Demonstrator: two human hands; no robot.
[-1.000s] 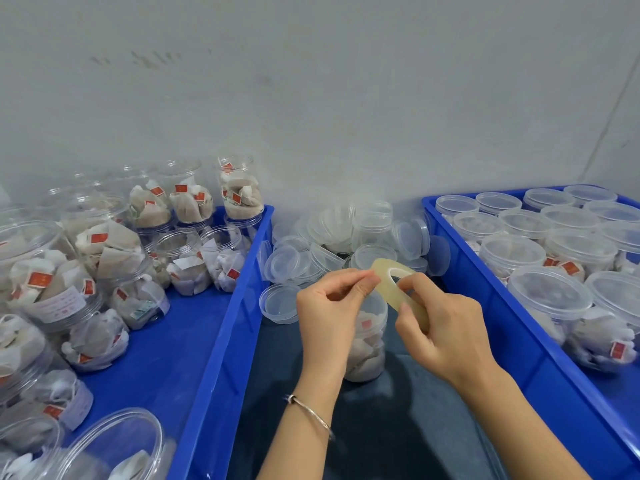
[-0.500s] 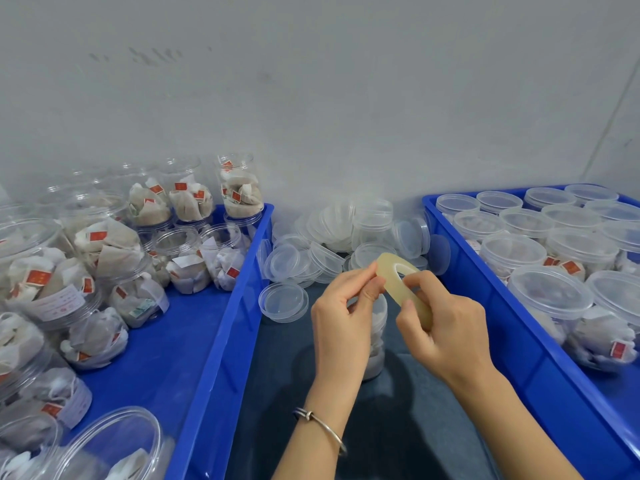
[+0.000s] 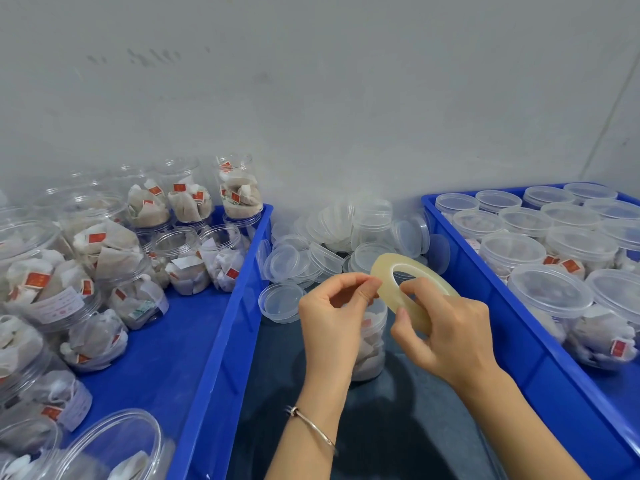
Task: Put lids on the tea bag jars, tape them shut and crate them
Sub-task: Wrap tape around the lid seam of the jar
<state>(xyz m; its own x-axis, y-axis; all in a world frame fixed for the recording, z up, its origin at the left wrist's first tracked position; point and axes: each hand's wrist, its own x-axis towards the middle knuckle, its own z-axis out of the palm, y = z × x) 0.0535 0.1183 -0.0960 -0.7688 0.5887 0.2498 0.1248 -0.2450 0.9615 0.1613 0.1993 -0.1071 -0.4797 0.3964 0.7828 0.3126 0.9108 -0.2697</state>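
The clear plastic tea bag jar [image 3: 372,344] standing on the dark surface is largely hidden behind the left hand [image 3: 334,318]; its top cannot be seen. The translucent yellowish tape roll [image 3: 408,289] is partly covered by the right hand [image 3: 446,332]. Both blue plastic crates [image 3: 221,327] are cut off by the frame edges.

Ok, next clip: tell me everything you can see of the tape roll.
The tape roll is a thin, wide ring of clear, yellowish tape with a large open centre. It is held tilted in the air above a tea bag jar, near the loose lids. The right hand grips its lower rim; the left hand pinches at its left edge.
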